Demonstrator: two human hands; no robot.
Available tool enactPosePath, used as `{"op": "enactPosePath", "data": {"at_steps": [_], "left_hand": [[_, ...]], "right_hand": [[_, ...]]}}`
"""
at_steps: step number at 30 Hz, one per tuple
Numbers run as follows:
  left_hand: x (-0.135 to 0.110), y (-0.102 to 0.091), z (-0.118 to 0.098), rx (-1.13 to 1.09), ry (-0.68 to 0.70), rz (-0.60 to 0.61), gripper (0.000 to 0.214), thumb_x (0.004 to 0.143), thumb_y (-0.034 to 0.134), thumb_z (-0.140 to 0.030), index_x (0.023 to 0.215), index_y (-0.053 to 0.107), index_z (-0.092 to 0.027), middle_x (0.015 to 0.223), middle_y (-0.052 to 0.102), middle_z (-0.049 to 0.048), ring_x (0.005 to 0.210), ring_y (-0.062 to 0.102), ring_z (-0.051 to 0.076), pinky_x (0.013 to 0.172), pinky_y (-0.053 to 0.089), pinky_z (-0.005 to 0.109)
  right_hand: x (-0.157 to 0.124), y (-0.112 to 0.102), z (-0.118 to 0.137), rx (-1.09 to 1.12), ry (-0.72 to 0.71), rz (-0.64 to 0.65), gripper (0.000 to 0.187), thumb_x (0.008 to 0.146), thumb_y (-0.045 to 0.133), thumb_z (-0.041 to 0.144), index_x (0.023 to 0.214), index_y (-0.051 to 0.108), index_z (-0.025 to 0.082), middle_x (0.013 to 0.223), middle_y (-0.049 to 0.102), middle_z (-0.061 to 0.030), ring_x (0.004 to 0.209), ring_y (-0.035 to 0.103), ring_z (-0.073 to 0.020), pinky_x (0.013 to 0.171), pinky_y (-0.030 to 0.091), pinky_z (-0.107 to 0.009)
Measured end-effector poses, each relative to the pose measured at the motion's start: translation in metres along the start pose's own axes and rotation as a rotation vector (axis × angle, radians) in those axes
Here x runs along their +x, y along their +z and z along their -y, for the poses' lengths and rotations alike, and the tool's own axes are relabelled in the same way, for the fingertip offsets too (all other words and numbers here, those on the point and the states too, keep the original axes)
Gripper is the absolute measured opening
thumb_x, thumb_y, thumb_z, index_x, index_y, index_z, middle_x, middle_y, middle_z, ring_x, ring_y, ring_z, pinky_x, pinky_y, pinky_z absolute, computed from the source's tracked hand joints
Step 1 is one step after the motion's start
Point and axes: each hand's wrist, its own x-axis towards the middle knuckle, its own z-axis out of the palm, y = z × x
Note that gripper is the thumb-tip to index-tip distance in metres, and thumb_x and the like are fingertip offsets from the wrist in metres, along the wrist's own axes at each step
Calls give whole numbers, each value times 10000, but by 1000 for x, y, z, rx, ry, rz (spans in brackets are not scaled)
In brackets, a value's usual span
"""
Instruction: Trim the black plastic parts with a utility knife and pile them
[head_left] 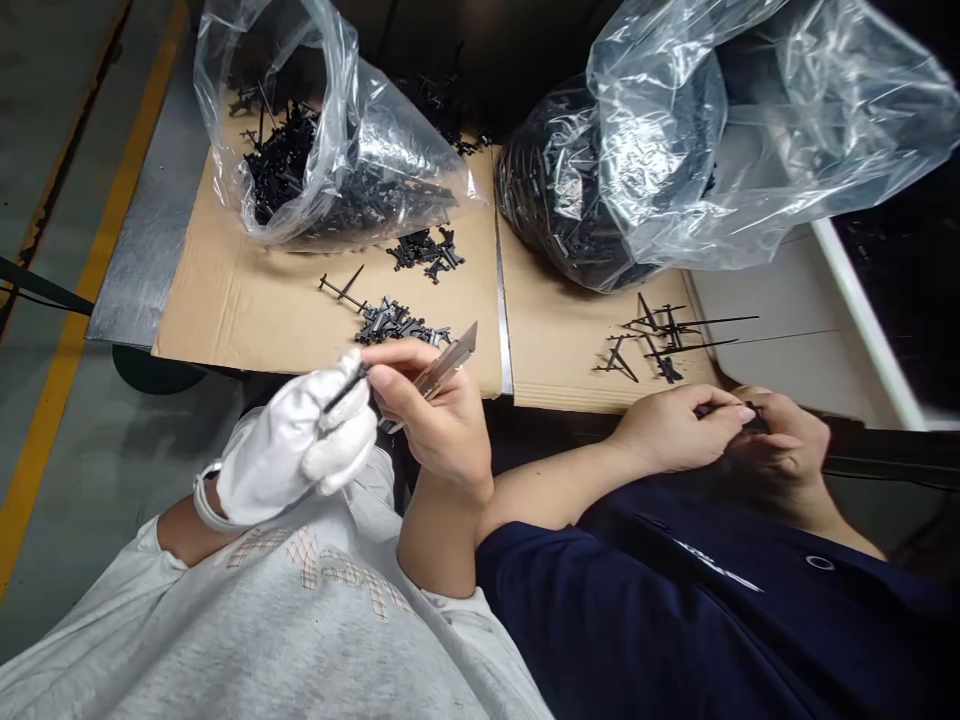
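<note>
My left hand (304, 435), in a white glove, is closed on a small black plastic part (346, 388). My bare right hand (439, 425) grips a flat metal knife blade (448, 362), its slanted tip pointing up and away. The thumb and forefinger of that hand meet the black part's upper end, at the glove's fingertips. Just beyond both hands, a heap of small black parts (394, 322) lies on the cardboard (247, 300). A thin branched black piece (343, 290) rests at the heap's left.
An open clear plastic bag (360, 130) of black parts lies behind the heap. A fuller bag (570, 180) stands to the right, by a white tray (795, 320). At my right, a co-worker's hands (720, 430) hold a small dark piece near black sprues (660, 340).
</note>
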Motion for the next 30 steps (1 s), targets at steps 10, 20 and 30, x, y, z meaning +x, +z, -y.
{"op": "enactPosePath", "data": {"at_steps": [10, 20, 30], "left_hand": [[36, -38, 17, 466, 107, -265, 394, 1013, 502, -529, 829, 553, -184, 700, 629, 11, 554, 539, 93, 562, 451, 216], [40, -61, 15, 649, 175, -489, 353, 1044, 491, -476, 853, 539, -183, 748, 643, -11, 605, 533, 100, 671, 409, 234], [43, -55, 18, 602, 173, -387, 360, 1047, 494, -445, 819, 534, -169, 750, 624, -17, 596, 507, 80, 666, 414, 219]], "right_hand": [[25, -29, -18, -230, 73, -169, 423, 764, 825, 583, 719, 621, 216, 562, 429, 83, 509, 354, -86, 504, 321, -248], [69, -65, -45, -917, 43, -547, 143, 903, 693, 332, 926, 673, 192, 646, 503, 61, 616, 483, -152, 657, 373, -295], [114, -117, -43, -1063, 155, -522, 168, 856, 594, 82, 744, 624, 204, 695, 553, -7, 736, 523, -212, 810, 447, -365]]}}
